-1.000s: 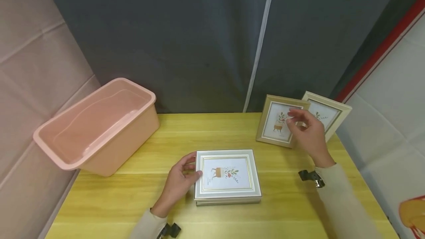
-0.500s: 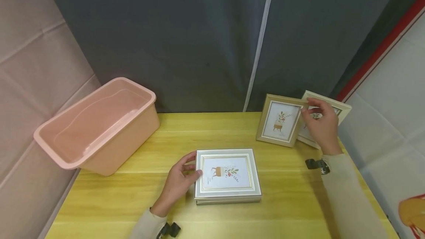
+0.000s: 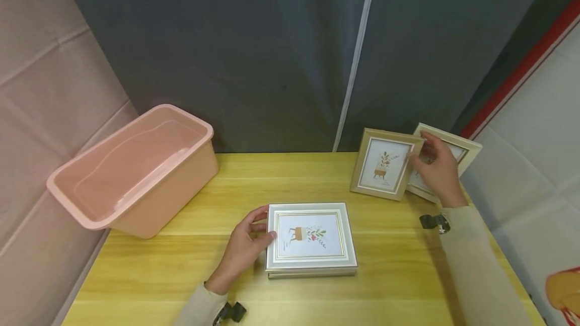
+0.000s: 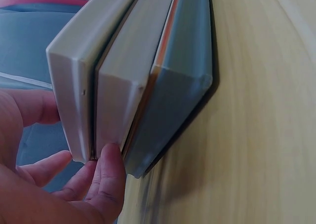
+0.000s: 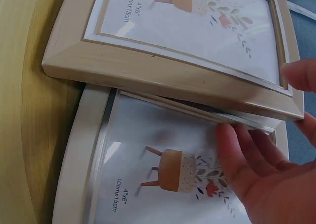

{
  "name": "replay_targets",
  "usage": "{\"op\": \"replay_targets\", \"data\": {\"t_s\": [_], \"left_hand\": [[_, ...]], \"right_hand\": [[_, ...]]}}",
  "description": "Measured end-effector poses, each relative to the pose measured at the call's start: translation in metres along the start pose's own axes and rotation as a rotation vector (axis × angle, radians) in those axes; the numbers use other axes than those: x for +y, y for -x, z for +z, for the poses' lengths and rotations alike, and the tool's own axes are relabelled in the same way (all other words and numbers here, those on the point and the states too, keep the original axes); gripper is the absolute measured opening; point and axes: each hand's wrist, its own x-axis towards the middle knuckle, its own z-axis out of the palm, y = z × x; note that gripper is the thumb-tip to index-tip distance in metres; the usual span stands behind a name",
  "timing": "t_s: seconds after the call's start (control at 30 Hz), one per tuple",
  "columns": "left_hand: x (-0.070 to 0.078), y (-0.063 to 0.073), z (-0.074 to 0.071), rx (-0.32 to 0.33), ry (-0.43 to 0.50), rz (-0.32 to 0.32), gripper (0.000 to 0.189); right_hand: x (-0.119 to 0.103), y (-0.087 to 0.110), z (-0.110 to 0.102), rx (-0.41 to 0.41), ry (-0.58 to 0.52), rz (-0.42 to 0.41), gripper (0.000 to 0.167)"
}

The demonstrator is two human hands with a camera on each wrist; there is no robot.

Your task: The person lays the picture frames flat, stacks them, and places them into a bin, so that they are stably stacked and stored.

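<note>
A stack of three picture frames (image 3: pixel 310 238) lies flat on the wooden table, the top one white-silver with a plant-pot print. My left hand (image 3: pixel 246 245) holds its left side, thumb on the top frame's border; in the left wrist view, the fingers (image 4: pixel 111 177) touch the stacked edges. A tan picture frame (image 3: pixel 358 170) stands upright at the back right, overlapping a cream picture frame (image 3: pixel 466 152) behind it. My right hand (image 3: pixel 437 172) grips the tan frame's upper right edge. The right wrist view shows the thumb over its front and other fingers (image 5: pixel 232 145) reaching behind, before the cream frame.
A pink plastic bin (image 3: pixel 181 185) stands at the table's back left. A dark grey partition (image 3: pixel 249 64) rises behind the table (image 3: pixel 181 275). Pale panels flank both sides, the right one with a red strip (image 3: pixel 521 69).
My right hand has moved right from in front of the tan frame to its upper right edge, with the fingers now behind it. The left hand and stack have stayed put.
</note>
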Motion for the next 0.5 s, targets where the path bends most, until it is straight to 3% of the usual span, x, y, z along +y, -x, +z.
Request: {"op": "replay_targets", "data": {"t_s": [0.3, 0.5], "left_hand": [[-0.001, -0.001, 0.001, 0.003, -0.006, -0.004, 0.063], [0.000, 0.000, 0.000, 0.000, -0.001, -0.011, 0.063]], "right_hand": [[0.007, 0.000, -0.001, -0.067, -0.009, -0.013, 0.065], [0.007, 0.009, -0.006, -0.111, -0.037, -0.092, 0.064]]}}
